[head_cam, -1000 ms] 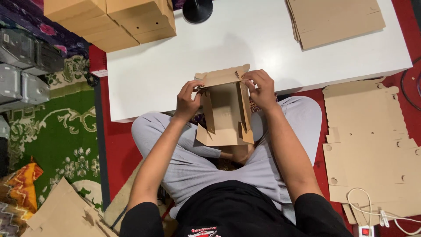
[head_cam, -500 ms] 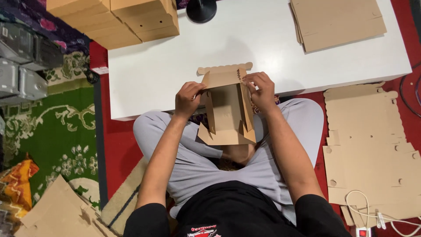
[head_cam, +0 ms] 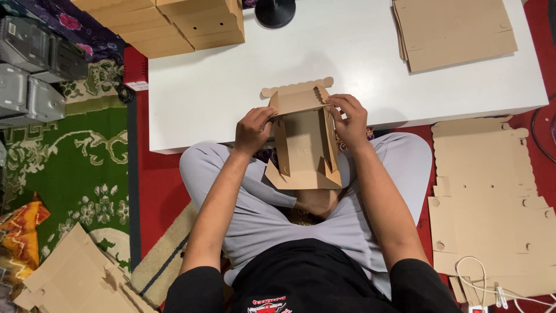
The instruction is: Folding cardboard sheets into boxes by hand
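Mid-fold on cardboard box blank (head_cam: pixel 305 148), held over lap at near edge of white table (head_cam: pixel 347 64), left hand (head_cam: pixel 252 131) and right hand (head_cam: pixel 348 120) each closed on a side wall; next: likely scalloped flap tucked down

flat cardboard sheets (head_cam: pixel 454 32) lie at one o'clock, folded boxes (head_cam: pixel 174 23) at eleven, cardboard blanks (head_cam: pixel 492 197) at three.

A white low table (head_cam: pixel 220 87) stands on red floor (head_cam: pixel 159 185), with a green patterned rug (head_cam: pixel 63 162) alongside.
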